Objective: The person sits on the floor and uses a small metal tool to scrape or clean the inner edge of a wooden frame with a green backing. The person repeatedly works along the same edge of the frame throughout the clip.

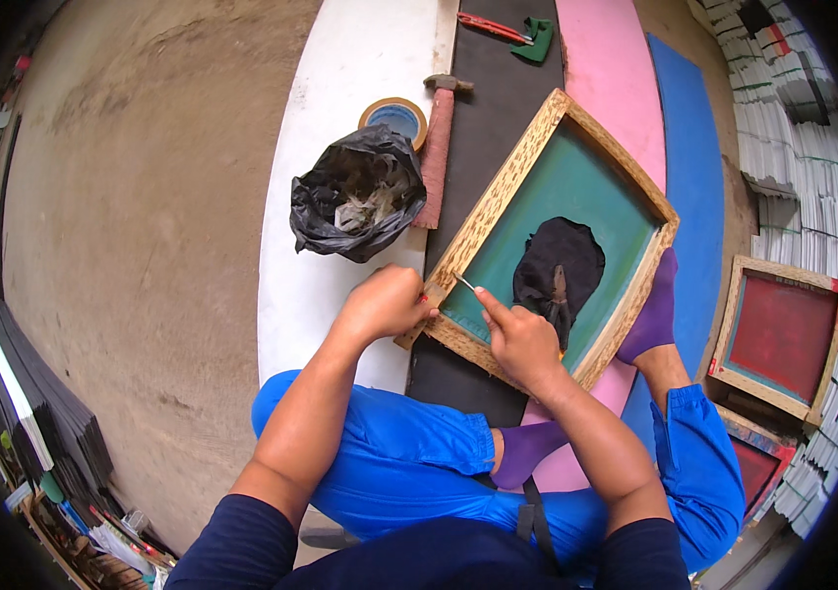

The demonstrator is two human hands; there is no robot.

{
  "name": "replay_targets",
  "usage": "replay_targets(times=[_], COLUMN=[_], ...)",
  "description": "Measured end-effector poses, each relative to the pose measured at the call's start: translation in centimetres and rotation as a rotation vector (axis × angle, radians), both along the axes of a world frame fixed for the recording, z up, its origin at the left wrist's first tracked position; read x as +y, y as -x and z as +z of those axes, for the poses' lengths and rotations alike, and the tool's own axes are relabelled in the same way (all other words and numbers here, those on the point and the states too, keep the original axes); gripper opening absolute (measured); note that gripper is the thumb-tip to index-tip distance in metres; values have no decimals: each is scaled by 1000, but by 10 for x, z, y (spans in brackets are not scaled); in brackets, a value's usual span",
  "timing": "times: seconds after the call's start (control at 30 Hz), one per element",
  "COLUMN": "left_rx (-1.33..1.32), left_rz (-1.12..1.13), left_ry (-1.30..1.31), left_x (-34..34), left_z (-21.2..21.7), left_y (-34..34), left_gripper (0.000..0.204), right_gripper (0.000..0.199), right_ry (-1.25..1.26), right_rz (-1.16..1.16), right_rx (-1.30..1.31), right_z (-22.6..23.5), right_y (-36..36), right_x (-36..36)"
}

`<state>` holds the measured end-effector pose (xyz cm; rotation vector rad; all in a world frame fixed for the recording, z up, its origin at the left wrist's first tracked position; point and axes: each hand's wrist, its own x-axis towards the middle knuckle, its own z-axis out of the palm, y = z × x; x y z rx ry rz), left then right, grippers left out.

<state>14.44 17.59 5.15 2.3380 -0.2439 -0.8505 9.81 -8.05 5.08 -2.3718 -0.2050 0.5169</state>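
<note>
A wooden screen-printing frame (537, 138) with green mesh (508, 226) lies tilted before me, its wood pitted with small marks. My left hand (385, 305) is closed at the frame's near left corner, gripping it. My right hand (522, 346) is closed around a thin metal-tipped tool (466, 283), index finger stretched along it. The tip touches the left rail of the frame, close to my left hand. Most of the tool is hidden in my hand. On the mesh, beside my right hand, rests a black cloth (547, 261) with a brown pointed object (560, 285) on it.
Left of the frame stand a black plastic bag (316, 211) with scraps inside, a tape roll (423, 123) and a hammer (436, 157). A red cutter (488, 25) lies farther off. Another frame (783, 398) with red mesh leans at right, beside stacked white sheets (783, 167).
</note>
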Motion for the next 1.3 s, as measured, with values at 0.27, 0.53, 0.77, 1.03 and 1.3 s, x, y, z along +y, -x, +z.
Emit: replay_targets(times=[0.27,0.53,0.77,1.03,1.3], left_rx=[30,71,56,98,72], left_rz=[23,4,0,5,21], left_ry=[17,15,63,64,29], left_x=[3,0,8,9,7], left_z=[4,2,0,-1,3], left_y=[-2,-6,-5,-6,-5], left_gripper=[34,34,35,33,35], right_gripper=[37,43,39,38,32], right_ry=[-231,-492,-521,-401,-39], right_rz=[-39,-7,-162,-317,-53], right_rx=[286,126,430,839,42], right_z=[-22,-46,-26,23,22], right_y=[-11,-14,-24,-44,-30], right_x=[-16,-21,-22,-13,5])
